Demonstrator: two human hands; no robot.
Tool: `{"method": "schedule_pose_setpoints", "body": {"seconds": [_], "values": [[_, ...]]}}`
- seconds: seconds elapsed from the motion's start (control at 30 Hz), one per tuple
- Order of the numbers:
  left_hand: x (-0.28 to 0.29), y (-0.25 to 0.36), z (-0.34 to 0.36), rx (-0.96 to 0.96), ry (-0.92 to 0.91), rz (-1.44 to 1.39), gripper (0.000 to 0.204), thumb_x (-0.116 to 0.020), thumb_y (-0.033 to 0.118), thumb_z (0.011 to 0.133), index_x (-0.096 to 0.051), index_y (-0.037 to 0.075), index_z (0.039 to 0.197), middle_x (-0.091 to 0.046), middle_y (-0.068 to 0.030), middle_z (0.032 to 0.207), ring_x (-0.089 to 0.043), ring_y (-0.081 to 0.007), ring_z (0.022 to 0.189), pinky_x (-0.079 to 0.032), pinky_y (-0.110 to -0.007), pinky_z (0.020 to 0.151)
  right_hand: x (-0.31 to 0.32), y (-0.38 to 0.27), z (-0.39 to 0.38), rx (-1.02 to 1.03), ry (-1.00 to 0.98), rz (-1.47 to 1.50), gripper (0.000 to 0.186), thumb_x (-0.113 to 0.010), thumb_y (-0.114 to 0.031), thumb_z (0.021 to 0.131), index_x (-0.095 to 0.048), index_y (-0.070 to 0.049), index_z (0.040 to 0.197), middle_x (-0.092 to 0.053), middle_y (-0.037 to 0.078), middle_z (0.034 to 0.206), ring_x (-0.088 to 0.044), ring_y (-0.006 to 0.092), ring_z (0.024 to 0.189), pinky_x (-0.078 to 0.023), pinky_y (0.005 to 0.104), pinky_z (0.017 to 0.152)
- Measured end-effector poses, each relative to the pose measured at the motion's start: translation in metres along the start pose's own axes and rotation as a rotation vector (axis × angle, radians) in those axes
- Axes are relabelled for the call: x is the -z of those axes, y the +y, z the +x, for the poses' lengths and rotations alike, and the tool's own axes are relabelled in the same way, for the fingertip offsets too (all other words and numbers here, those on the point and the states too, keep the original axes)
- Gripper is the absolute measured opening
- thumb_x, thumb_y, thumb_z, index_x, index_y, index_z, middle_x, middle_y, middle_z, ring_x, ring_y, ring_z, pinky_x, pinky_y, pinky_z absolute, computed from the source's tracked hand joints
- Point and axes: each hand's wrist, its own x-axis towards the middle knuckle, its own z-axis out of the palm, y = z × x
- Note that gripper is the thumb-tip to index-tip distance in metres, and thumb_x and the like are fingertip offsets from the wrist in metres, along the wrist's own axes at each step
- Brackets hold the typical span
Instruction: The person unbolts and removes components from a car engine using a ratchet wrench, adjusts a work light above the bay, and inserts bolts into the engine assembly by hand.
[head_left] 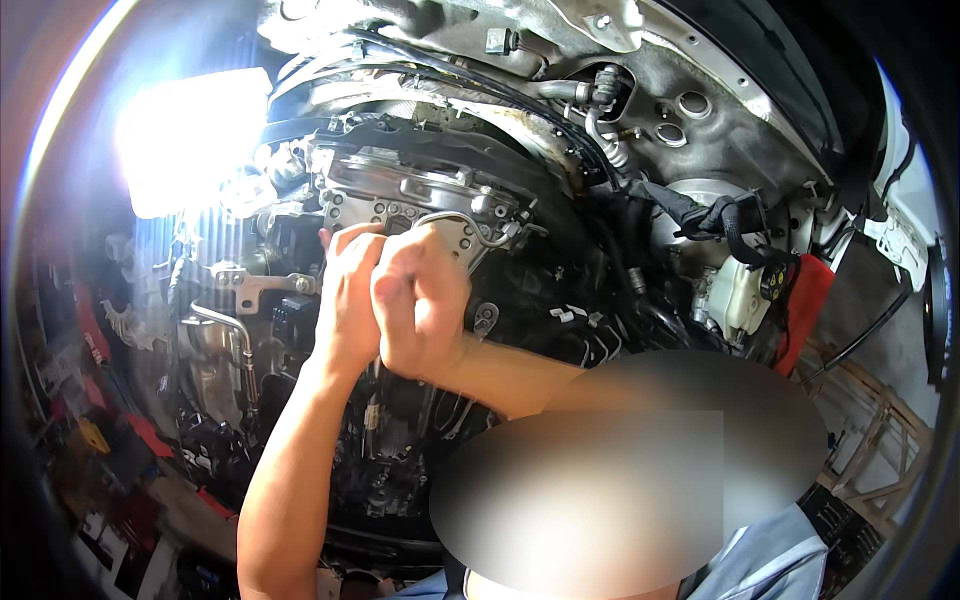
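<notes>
My right hand (428,305) clenched, contents hidden; my left hand (349,290) curled beside it, can't tell its grip. Engine (410,183) behind, bright lamp (197,145) leftward.

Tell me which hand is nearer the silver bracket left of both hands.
Left. The left hand is just right of the silver bracket in the picture; the right hand is farther right, beyond the left hand.

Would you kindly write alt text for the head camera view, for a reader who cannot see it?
A person's bare left hand and right hand are close together at a silver metal part in a vehicle's engine bay; anything they hold is hidden. A bright white light glares at upper left; a blurred patch covers the lower right.
</notes>
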Motion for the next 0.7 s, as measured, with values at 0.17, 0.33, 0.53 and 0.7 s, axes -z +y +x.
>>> {"method": "schedule_pose_setpoints", "body": {"seconds": [0.17, 0.33, 0.53, 0.7], "values": [[0.007, -0.01, -0.002, -0.114, 0.034, 0.206, 0.024, -0.071, 0.021, 0.069, -0.066, 0.01, 0.09, -0.062, -0.0071, 0.091, -0.053, -0.0357, 0.108, -0.031, -0.064, 0.105, 0.022, 0.009, 0.045, -0.009, -0.796, 0.133, 0.021, -0.063, -0.02, 0.09, -0.057, -0.003, 0.079, -0.058, 0.007, 0.064, -0.056, 0.0194, 0.053, -0.043, 0.0287, 0.052], [0.004, -0.003, 0.006, -0.085, -0.051, 0.195, 0.024, -0.071, 0.014, 0.067, -0.064, 0.005, 0.088, -0.061, -0.0098, 0.092, -0.052, -0.0364, 0.11, -0.024, -0.065, 0.11, 0.021, 0.006, 0.002, -0.054, -0.242, 0.119, 0.026, -0.062, -0.026, 0.092, -0.054, -0.001, 0.092, -0.056, 0.011, 0.081, -0.053, 0.0188, 0.067, -0.042, 0.0292, 0.064], [-0.002, -0.004, 0.003, -0.067, -0.037, 0.187, 0.021, -0.068, 0.018, 0.072, -0.061, 0.006, 0.086, -0.059, -0.0083, 0.091, -0.05, -0.035, 0.11, -0.022, -0.068, 0.109, 0.008, 0.001, 0.018, -0.172, -0.217, -0.06, 0.023, -0.061, -0.019, 0.092, -0.053, -0.003, 0.079, -0.051, 0.008, 0.058, -0.049, 0.0197, 0.046, -0.04, 0.0298, 0.047], [0.002, -0.007, -0.002, -0.018, -0.034, 0.165, 0.031, -0.071, 0.02, 0.065, -0.059, 0.006, 0.091, -0.059, -0.0078, 0.093, -0.05, -0.0336, 0.113, -0.019, -0.067, 0.111, 0.033, 0.001, 0.036, -0.131, -0.764, 0.013, 0.028, -0.062, -0.021, 0.093, -0.054, -0.003, 0.073, -0.048, 0.005, 0.053, -0.046, 0.0184, 0.044, -0.038, 0.0289, 0.045]]}}
